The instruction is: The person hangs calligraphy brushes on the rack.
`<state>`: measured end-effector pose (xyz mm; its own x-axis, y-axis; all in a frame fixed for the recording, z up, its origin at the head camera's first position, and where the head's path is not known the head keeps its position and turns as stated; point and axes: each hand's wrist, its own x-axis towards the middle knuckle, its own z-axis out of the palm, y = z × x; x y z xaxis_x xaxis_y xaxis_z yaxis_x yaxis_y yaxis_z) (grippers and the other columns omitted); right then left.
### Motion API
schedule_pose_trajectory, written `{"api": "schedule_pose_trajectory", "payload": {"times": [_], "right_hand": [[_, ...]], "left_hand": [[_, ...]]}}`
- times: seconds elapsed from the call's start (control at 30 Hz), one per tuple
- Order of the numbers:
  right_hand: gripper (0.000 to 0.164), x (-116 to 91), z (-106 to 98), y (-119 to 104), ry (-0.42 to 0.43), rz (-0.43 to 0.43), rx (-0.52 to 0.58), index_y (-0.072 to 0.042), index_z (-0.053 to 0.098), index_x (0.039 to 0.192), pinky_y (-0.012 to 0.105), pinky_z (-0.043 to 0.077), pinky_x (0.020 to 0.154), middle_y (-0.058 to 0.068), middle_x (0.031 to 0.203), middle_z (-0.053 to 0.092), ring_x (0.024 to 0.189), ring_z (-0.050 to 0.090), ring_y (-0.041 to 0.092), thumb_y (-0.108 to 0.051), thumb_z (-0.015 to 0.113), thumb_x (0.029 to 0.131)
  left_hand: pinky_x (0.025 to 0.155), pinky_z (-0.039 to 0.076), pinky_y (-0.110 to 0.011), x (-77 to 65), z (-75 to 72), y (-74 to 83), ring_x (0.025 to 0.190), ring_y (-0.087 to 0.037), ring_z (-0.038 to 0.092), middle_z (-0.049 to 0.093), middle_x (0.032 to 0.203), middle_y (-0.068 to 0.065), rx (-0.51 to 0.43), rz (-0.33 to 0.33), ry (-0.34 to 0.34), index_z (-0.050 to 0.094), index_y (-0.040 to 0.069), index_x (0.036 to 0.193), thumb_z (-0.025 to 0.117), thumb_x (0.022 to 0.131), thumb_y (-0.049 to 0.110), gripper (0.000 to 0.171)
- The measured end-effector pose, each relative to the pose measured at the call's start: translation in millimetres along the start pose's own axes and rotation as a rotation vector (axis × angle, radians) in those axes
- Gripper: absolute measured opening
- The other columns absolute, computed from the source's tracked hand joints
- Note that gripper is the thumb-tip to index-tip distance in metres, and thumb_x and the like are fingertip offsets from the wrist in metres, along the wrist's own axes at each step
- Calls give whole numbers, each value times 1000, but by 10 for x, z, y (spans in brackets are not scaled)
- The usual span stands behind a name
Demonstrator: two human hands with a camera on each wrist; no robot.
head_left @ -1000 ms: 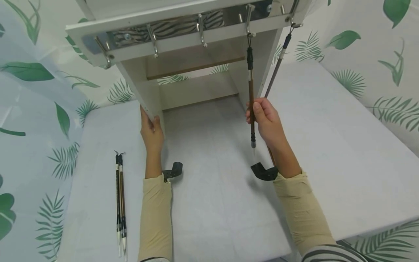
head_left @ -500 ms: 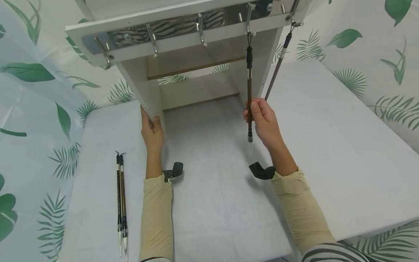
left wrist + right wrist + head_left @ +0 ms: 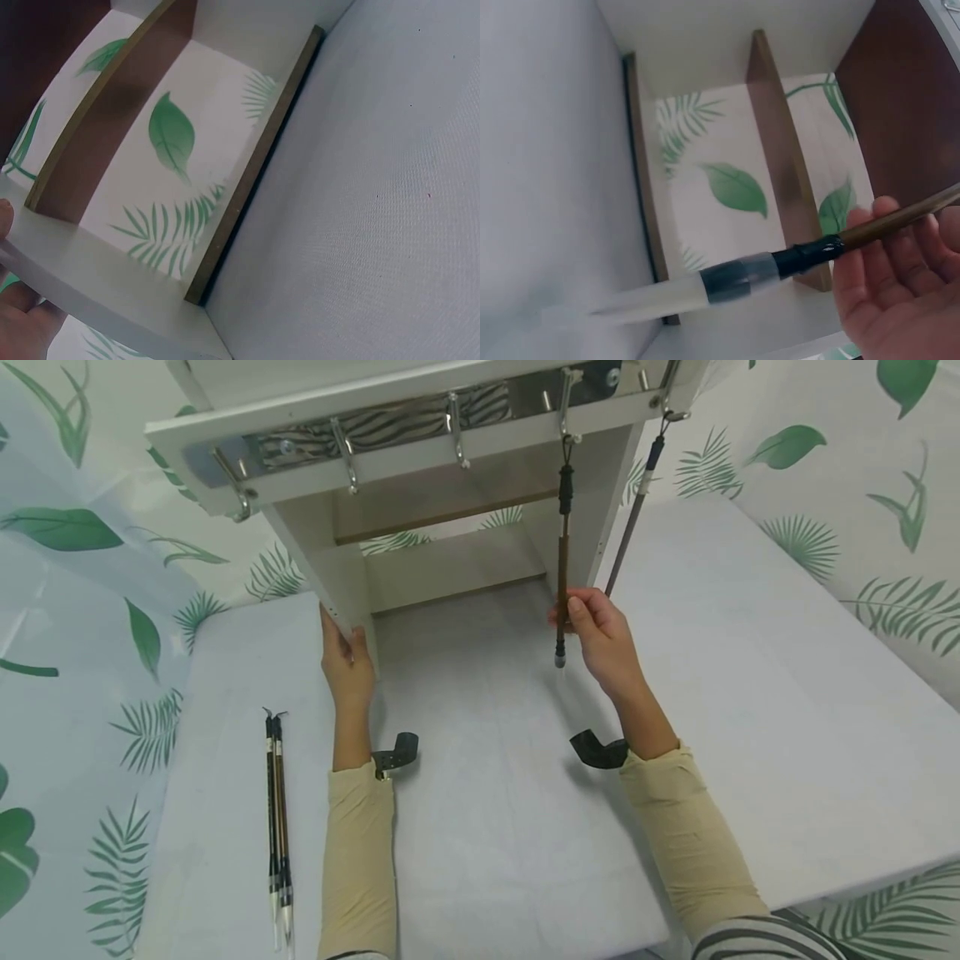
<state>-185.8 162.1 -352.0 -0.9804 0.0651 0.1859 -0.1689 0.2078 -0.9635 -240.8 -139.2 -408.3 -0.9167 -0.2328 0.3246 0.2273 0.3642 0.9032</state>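
My right hand [image 3: 603, 639] holds a brown-handled calligraphy brush [image 3: 563, 552] low on its handle, thumb on the near side and fingers behind. The brush's top loop is on a metal hook [image 3: 566, 410], and it hangs slightly tilted. In the right wrist view its pale bristle tip [image 3: 652, 300], under what looks like a clear cap, points left. My left hand [image 3: 349, 681] grips the left side panel [image 3: 341, 577] of a white cabinet; its fingertips [image 3: 22, 319] show at the panel's edge in the left wrist view.
A second brush [image 3: 633, 518] hangs from the far-right hook. Several more hooks line the rail [image 3: 397, 433] to the left. On the white-covered table [image 3: 487, 777], more brushes [image 3: 277, 810] lie side by side at left. Leaf-patterned sheets surround the table.
My right hand has moved slightly left, swinging the lower end of the held brush left and a little away. The left hand keeps its grip on the cabinet panel.
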Motion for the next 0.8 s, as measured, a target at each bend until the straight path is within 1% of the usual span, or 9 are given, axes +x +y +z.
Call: {"api": "schedule_pose_trajectory", "payload": {"times": [0.1, 0.2, 0.3, 0.4, 0.5, 0.53, 0.63, 0.73, 0.8], "right_hand": [[36, 6, -20, -1, 11, 34, -90, 5, 48, 124, 27, 47, 94, 14, 113, 60, 97, 54, 4, -22, 38, 103], [35, 19, -46, 7, 24, 49, -137, 5, 51, 124, 27, 46, 92, 19, 117, 58, 98, 52, 5, -21, 40, 102], [32, 30, -76, 28, 36, 48, -139, 5, 53, 122, 21, 46, 85, 18, 115, 60, 96, 53, 2, -18, 42, 102], [31, 28, -112, 42, 44, 41, -141, 4, 54, 120, 19, 45, 81, 17, 113, 61, 96, 56, 6, -17, 44, 101], [31, 22, -157, 39, 58, 54, -196, 2, 56, 119, 18, 45, 80, 15, 113, 63, 96, 56, 5, -19, 43, 101], [32, 20, -174, 34, 62, 57, -214, 2, 57, 119, 19, 45, 81, 16, 113, 62, 96, 56, 5, -20, 44, 101], [32, 22, -232, 23, 81, 72, -268, 1, 58, 118, 19, 45, 82, 16, 114, 63, 95, 53, 1, -21, 44, 101], [33, 20, -293, 18, 99, 81, -320, 1, 58, 118, 23, 45, 84, 17, 115, 62, 97, 55, 8, -23, 44, 100], [34, 21, -330, 18, 106, 98, -354, 0, 58, 118, 26, 45, 85, 17, 115, 62, 100, 56, 14, -24, 44, 100]], "left_hand": [[115, 32, -41, -1, 2, 0, 142, -24, 29, 26, 156, -8, 2, 3, 0, 11, 21, 154, 39, 101, 14, 61], [114, 32, -42, -3, 3, 10, 143, -25, 28, 25, 156, -8, 4, 2, 0, 11, 22, 154, 39, 101, 14, 61], [114, 32, -42, -1, 1, 7, 143, -25, 28, 25, 156, -8, 6, -4, 0, 10, 23, 154, 39, 101, 14, 61], [114, 32, -42, -1, 2, -3, 143, -25, 28, 25, 156, -8, 2, -5, 1, 10, 24, 154, 39, 101, 15, 61], [115, 32, -42, 2, 4, -15, 142, -25, 29, 26, 156, -7, 3, -2, 1, 11, 24, 154, 39, 101, 16, 61], [115, 32, -42, 4, 4, -18, 142, -24, 29, 26, 156, -7, 1, -2, 1, 11, 24, 154, 39, 101, 16, 61], [115, 31, -41, 12, 8, -25, 143, -23, 28, 26, 156, -6, -4, -8, -1, 11, 22, 154, 39, 101, 15, 60], [115, 31, -42, 13, 9, -1, 143, -25, 27, 24, 157, -7, -19, -22, -2, 10, 19, 154, 39, 101, 13, 60], [116, 30, -43, -6, 4, 63, 143, -27, 26, 24, 157, -10, -25, -30, -5, 10, 15, 154, 38, 101, 11, 60]]}}
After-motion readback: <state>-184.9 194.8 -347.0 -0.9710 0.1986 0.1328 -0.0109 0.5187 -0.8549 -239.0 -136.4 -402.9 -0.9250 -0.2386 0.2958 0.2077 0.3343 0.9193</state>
